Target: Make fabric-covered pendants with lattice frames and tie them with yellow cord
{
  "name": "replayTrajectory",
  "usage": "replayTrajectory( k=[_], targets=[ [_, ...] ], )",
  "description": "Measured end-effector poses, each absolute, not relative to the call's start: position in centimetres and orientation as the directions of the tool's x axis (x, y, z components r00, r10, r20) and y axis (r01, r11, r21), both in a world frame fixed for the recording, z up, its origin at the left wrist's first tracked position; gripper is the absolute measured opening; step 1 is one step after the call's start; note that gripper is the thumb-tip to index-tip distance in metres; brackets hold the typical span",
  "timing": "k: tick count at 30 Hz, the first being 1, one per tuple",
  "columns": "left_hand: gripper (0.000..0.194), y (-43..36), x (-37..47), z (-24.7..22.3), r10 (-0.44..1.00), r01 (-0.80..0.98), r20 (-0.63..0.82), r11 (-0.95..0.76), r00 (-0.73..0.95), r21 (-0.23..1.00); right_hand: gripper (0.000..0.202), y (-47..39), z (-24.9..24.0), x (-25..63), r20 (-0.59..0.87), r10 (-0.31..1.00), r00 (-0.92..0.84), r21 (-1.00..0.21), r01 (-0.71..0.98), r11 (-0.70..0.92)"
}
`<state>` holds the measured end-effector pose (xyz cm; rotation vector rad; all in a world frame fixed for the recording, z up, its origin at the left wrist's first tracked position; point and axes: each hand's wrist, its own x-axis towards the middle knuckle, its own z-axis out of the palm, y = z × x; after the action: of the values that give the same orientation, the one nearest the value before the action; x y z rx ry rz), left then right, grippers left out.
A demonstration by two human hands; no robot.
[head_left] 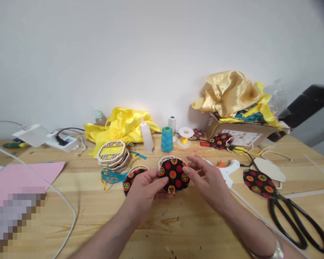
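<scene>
A round black floral fabric piece (175, 176) is held up above the table. My left hand (148, 185) pinches its left side, thumb on the front. My right hand (205, 178) has its thumb and fingers closed at the right edge. Behind its top shows a pale wooden lattice frame (163, 160); how the two are joined, I cannot tell. Another floral fabric piece (132, 176) lies just behind my left hand, partly covered by it. To the left rises a stack of lattice frames (110, 153), with blue cord (113, 177) beside it.
Black-handled scissors (291, 216) lie at the right, beside a floral piece (259, 182). A white glue gun (230, 171) rests nearer. At the back stand a squeeze bottle (147, 138), a blue thread spool (166, 139) and a box (218, 126) heaped with satin. A white cable (70, 205) crosses the left.
</scene>
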<state>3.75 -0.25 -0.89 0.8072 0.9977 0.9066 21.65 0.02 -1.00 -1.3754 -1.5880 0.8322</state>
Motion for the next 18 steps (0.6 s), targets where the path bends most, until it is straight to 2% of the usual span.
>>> replayTrajectory(
  k=[1, 3, 5, 7, 12, 18],
  targets=[
    [0.021, -0.2, 3.8, -0.9, 0.906, -0.251, -0.336, 0.398, 0.256, 0.882, 0.035, -0.2, -1.0, 21.5, 0.341, 0.940, 0.004, -0.792, 0.540, 0.285],
    [0.021, -0.2, 3.8, -0.9, 0.911, -0.247, -0.330, 0.388, 0.246, 0.888, 0.027, -0.7, -1.0, 21.2, 0.586, 0.806, -0.084, -0.545, 0.696, 0.468],
    [0.021, -0.2, 3.9, -0.8, 0.914, -0.238, -0.325, 0.381, 0.243, 0.893, 0.016, -1.2, -1.0, 20.8, 0.663, 0.710, -0.239, -0.349, 0.740, 0.575],
    [0.023, -0.3, 4.0, -0.7, 0.915, -0.231, -0.321, 0.377, 0.244, 0.897, 0.011, -1.6, -0.9, 20.3, 0.668, 0.666, -0.333, -0.231, 0.758, 0.610],
    [0.021, -0.5, 4.1, -0.5, 0.921, -0.203, -0.318, 0.364, 0.226, 0.909, 0.009, -2.0, -1.3, 19.9, 0.641, 0.647, -0.412, -0.108, 0.787, 0.608],
    [0.021, -0.5, 4.3, -0.3, 0.928, -0.176, -0.302, 0.341, 0.218, 0.923, 0.012, -2.0, -1.9, 20.1, 0.593, 0.670, -0.447, -0.072, 0.799, 0.597]
  ],
)
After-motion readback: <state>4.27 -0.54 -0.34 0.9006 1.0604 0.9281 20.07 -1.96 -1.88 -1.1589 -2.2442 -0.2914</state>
